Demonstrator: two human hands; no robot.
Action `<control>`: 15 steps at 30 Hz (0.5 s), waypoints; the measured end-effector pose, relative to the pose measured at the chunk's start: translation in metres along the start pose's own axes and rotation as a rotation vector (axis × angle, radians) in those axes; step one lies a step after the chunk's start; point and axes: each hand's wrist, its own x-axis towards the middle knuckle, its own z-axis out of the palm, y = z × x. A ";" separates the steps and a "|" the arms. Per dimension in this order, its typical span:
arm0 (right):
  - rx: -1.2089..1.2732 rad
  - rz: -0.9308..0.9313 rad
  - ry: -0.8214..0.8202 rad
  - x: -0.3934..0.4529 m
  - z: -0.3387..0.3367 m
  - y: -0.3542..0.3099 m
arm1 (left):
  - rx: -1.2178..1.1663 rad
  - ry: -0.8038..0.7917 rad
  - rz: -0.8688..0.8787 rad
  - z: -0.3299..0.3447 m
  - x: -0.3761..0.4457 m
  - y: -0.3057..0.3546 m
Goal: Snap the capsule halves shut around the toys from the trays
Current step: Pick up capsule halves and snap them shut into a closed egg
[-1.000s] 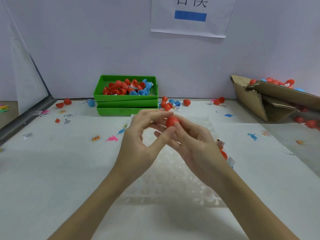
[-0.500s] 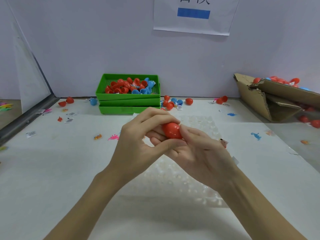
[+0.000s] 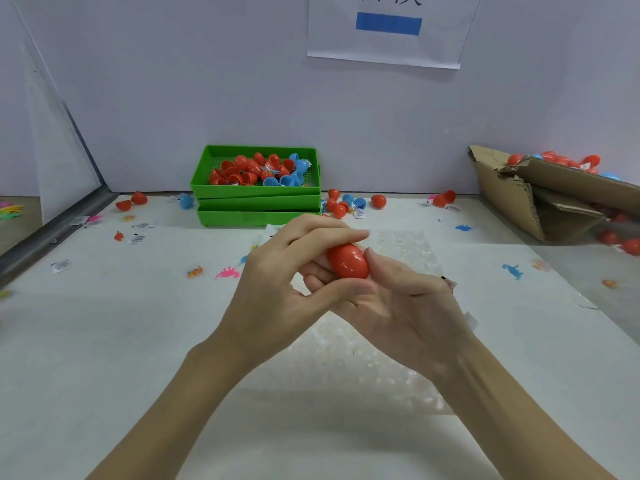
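A red egg-shaped capsule (image 3: 348,260) sits between both hands above the middle of the table, its two halves joined. My left hand (image 3: 280,289) curls its fingers over the capsule's top and its thumb under it. My right hand (image 3: 405,306) cradles the capsule from the right and below, thumb against its side. No toy shows; whatever is inside is hidden. At the back stand stacked green trays (image 3: 258,204), the top one holding several red and blue capsule halves (image 3: 256,169).
A clear bubble sheet (image 3: 367,344) lies under my hands. Loose red and blue capsule halves (image 3: 341,204), small toys such as a pink one (image 3: 227,273) and paper slips are scattered about. A torn cardboard box (image 3: 540,199) with capsules sits at the right.
Both hands have closed in on the red capsule, and more of it shows now as a whole egg shape. The hands rose slightly in view.
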 end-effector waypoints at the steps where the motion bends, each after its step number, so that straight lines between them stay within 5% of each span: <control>1: -0.005 0.003 0.010 0.000 -0.001 0.001 | 0.002 -0.016 0.002 0.000 0.000 -0.001; 15: -0.066 0.002 -0.035 0.004 0.008 0.004 | 0.055 0.087 0.003 0.004 -0.001 0.005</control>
